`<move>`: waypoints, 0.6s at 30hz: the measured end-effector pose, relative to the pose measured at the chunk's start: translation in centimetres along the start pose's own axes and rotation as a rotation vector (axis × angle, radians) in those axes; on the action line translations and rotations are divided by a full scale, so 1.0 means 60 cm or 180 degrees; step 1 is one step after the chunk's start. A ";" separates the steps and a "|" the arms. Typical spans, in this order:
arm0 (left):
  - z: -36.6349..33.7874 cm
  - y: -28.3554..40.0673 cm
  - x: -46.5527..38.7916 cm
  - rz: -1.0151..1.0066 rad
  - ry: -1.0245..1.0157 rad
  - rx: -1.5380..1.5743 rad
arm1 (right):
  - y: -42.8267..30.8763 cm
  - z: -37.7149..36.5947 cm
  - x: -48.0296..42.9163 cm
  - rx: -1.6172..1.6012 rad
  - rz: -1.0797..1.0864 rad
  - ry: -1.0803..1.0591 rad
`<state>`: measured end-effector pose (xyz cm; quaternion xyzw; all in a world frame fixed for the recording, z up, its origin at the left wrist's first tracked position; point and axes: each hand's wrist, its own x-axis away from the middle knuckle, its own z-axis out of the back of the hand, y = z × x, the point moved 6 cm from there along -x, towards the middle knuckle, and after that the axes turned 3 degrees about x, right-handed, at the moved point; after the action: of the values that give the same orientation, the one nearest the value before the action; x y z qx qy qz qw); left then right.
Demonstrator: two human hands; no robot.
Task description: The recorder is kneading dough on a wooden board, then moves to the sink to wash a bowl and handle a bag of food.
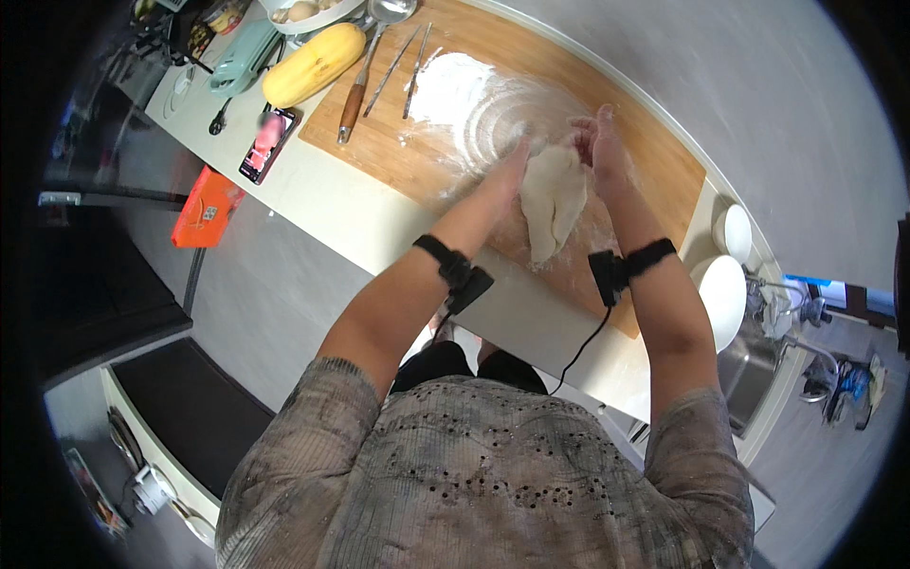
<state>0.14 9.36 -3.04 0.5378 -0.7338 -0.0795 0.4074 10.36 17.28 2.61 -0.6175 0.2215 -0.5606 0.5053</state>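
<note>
A pale, folded piece of dough [553, 195] lies on the wooden board [398, 167], narrowing towards me. My left hand [513, 167] is along the dough's left edge, its fingertips partly hidden by the hand itself; whether it grips the dough is unclear. At the dough's upper right is my right hand [601, 146], fingers apart and raised, holding nothing that I can see. White flour [451, 89] is spread over the board beyond my left hand, with curved streaks running through it.
Towards the board's left end lie two thin sticks [417, 71], a ladle with a wooden handle [353, 107] and a yellow squash [314, 65]. A phone [269, 146] rests on the countertop [334, 213]. White bowls [721, 299] stand at the right, beside a steel sink [743, 377].
</note>
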 end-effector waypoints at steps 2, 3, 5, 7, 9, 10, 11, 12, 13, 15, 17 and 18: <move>-0.037 -0.010 -0.006 -0.0777 -0.0253 -0.2182 | 0.053 0.023 0.020 0.1652 0.1643 0.0781; -0.066 -0.019 0.004 -0.1625 -0.0413 -0.4286 | 0.067 0.000 0.060 0.3382 0.3193 0.1441; -0.064 -0.030 0.067 -0.2604 -0.0300 -0.3997 | 0.089 -0.010 0.128 0.2205 0.2612 0.1561; -0.056 -0.054 0.115 -0.3308 -0.0272 -0.4042 | 0.108 -0.021 0.194 0.2057 0.2557 0.1568; -0.061 -0.070 0.132 -0.3618 -0.0256 -0.4783 | 0.127 -0.024 0.206 0.2289 0.2619 0.1590; -0.059 -0.065 0.120 -0.3572 -0.0274 -0.4787 | 0.132 -0.027 0.201 0.2529 0.2713 0.1597; -0.058 -0.062 0.103 -0.3524 -0.0335 -0.4976 | 0.137 -0.021 0.185 0.2523 0.2666 0.1586; -0.061 -0.055 0.084 -0.3481 -0.0395 -0.5163 | 0.127 -0.016 0.164 0.2639 0.2720 0.1565; -0.059 -0.049 0.064 -0.3430 -0.0407 -0.5167 | 0.117 -0.013 0.144 0.2752 0.2771 0.1536; -0.056 -0.033 0.024 -0.3417 -0.0221 -0.5237 | 0.098 -0.002 0.105 0.2680 0.2750 0.1452; -0.062 -0.022 -0.009 -0.3329 -0.0172 -0.5341 | 0.084 0.010 0.072 0.2618 0.2723 0.1404; -0.061 -0.014 -0.026 -0.3296 -0.0073 -0.5461 | 0.080 0.012 0.054 0.2699 0.2632 0.1388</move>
<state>3.38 11.51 -1.92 0.3145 -0.1077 -0.7547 0.5657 13.30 12.94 0.05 -0.0984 0.2983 -0.4711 0.8243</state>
